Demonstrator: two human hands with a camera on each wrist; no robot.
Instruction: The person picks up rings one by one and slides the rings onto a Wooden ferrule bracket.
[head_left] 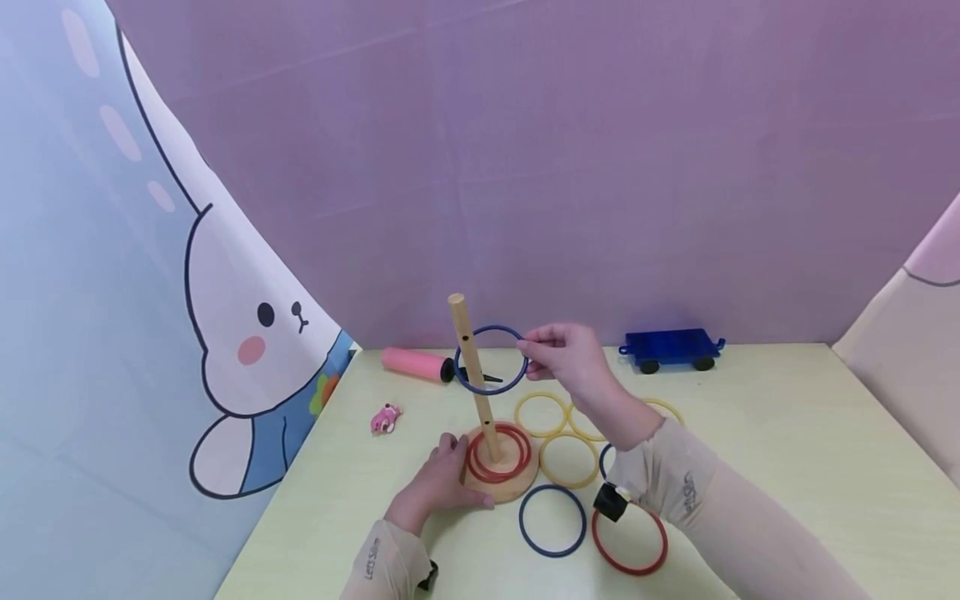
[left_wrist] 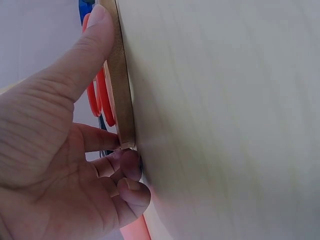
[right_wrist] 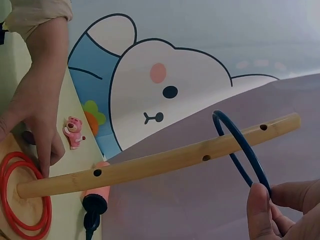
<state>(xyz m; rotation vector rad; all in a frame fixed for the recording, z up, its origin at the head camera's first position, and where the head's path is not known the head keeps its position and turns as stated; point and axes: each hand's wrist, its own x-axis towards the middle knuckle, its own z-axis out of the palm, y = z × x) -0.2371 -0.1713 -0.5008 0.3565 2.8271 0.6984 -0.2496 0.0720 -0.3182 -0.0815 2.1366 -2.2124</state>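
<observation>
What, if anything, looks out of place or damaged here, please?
Nothing looks spilled or broken. The one mild oddity is the pink bear, which seems to lie down on the table rather than stand. The post leans in the head view, perhaps only from the camera angle.

In the head view, the right arm (head_left: 727,508) covers parts of 2 yellow rings (head_left: 667,405) and 1 lying blue ring (head_left: 602,457). In the right wrist view, the wooden peg (right_wrist: 155,164) hides a short piece of the raised blue ring (right_wrist: 255,160); the left edge cuts the wooden base (right_wrist: 25,207). In the left wrist view, the bottom edge cuts the pink pump (left_wrist: 136,230).
</observation>
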